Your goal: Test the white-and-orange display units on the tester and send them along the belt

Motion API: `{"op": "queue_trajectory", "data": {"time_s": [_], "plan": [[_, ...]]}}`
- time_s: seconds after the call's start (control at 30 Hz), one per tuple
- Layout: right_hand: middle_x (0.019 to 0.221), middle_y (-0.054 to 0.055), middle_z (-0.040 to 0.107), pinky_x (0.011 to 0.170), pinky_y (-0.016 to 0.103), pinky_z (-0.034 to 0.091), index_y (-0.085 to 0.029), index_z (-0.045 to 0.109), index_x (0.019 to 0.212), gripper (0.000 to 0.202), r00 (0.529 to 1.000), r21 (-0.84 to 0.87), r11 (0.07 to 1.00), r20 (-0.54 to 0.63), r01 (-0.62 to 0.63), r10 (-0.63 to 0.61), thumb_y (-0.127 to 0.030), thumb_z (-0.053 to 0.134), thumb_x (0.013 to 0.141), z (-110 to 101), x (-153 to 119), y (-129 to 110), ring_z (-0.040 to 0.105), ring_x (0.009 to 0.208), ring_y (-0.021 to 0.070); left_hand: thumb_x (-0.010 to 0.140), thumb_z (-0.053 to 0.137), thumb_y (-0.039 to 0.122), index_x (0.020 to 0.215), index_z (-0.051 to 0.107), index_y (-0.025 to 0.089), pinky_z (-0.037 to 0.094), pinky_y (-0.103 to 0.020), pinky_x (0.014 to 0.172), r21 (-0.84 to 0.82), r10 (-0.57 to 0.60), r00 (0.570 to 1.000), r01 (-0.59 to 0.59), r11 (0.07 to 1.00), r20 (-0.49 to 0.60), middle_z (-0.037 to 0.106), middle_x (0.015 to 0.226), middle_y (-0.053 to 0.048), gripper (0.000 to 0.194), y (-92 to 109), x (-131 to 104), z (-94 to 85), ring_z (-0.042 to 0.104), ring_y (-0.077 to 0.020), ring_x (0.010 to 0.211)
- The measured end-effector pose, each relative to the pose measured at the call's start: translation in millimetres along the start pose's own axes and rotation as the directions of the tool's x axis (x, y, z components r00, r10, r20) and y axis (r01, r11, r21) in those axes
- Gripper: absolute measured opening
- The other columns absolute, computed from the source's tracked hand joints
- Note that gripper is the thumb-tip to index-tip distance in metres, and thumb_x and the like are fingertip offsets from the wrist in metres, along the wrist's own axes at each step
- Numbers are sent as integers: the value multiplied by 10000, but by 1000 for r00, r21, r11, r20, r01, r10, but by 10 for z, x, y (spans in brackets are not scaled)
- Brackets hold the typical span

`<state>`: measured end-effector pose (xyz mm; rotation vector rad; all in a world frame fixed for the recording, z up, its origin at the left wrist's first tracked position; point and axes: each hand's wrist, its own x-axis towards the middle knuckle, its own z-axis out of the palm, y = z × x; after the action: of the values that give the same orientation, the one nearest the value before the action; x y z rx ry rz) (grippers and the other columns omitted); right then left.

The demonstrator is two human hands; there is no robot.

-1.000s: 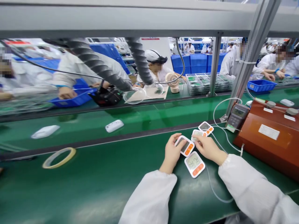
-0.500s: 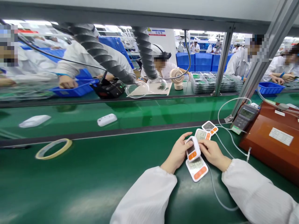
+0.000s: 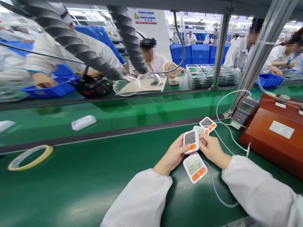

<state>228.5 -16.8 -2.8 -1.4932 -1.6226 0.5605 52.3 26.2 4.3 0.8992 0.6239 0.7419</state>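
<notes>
My left hand (image 3: 174, 154) is closed on a small white blood pressure monitor (image 3: 190, 141) with a dark, blank screen. Its thumb lies on the orange button area. At that monitor's right edge, the fingers of my right hand (image 3: 211, 150) are curled together; what they pinch is hidden. Just below lies a second monitor (image 3: 195, 167), its screen lit with digits. Behind the held one, a third monitor (image 3: 201, 130) is partly covered. Farther back rests another monitor (image 3: 208, 124). Thin grey tubing (image 3: 214, 186) runs from beneath my right hand across the green bench.
To the right, a handheld gauge with a digital display (image 3: 244, 111) leans by a reddish-brown box (image 3: 265, 126). A tape roll (image 3: 30, 158) lies at left. White casings, one of them (image 3: 84, 122), sit on the green strip beyond. Co-workers sit across, behind a metal post (image 3: 221, 47).
The held monitor has turned its screen more toward me and shifted, uncovering the lit display below. My left thumb moved from its screen to the orange buttons. The whole view has shifted.
</notes>
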Motion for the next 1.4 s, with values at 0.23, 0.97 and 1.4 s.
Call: {"op": "queue_trajectory", "data": {"time_s": [0.23, 0.97, 1.4], "plan": [[550, -53, 545, 559, 234, 361, -188, 696, 936, 119, 989, -54, 999, 148, -6, 14, -204, 613, 852, 51, -49, -33, 511, 514, 117, 619, 886, 242, 1271, 566, 256, 546, -224, 654, 22, 136, 969, -134, 991, -208, 694, 1058, -36, 727, 125, 41, -102, 675, -162, 810], [804, -15, 630, 686, 242, 440, -180, 654, 862, 297, 829, 286, 958, 543, -31, -135, -416, 805, 767, -42, -45, -127, 582, 734, 135, 806, 657, 411, 1288, 593, 114, 403, -510, 1081, 953, 623, 732, 122, 277, -275, 608, 1272, -201, 570, 157, 120, -444, 537, -371, 1225], [776, 3, 595, 605, 271, 480, -200, 610, 1059, 328, 951, 626, 733, 297, -266, 90, -489, 585, 907, 31, 23, -19, 554, 641, 136, 806, 742, 428, 1215, 606, 163, 504, -230, 521, 357, 157, 987, -159, 920, 36, 651, 819, -34, 505, 4, -92, -19, 568, -134, 612]]}}
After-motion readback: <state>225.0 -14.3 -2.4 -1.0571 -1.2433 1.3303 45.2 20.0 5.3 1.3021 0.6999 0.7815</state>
